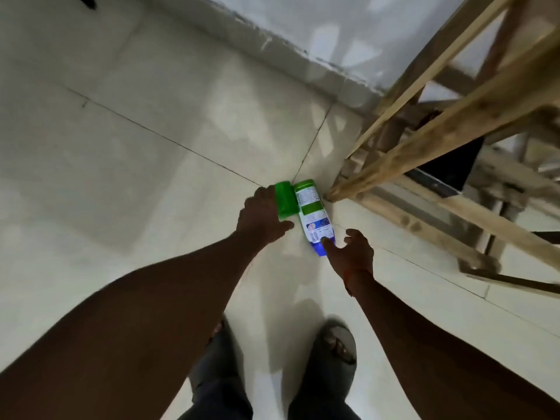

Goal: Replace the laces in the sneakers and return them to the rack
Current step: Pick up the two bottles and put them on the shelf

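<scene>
Both arms are stretched down toward the tiled floor [121, 131]. The left hand [260, 216] is closed around a green container [285, 201]; the right hand [351, 253], fingers spread, touches a labelled bottle [312, 216] beside the wooden rack [439, 140]. No sneakers are seen.

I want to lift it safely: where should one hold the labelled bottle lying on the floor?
Grip the labelled bottle around its middle, from above. It lies flat, a green container close on its left; the right hand is already at its blue end.

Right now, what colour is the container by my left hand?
Bright green, clearest in the head view.
</scene>
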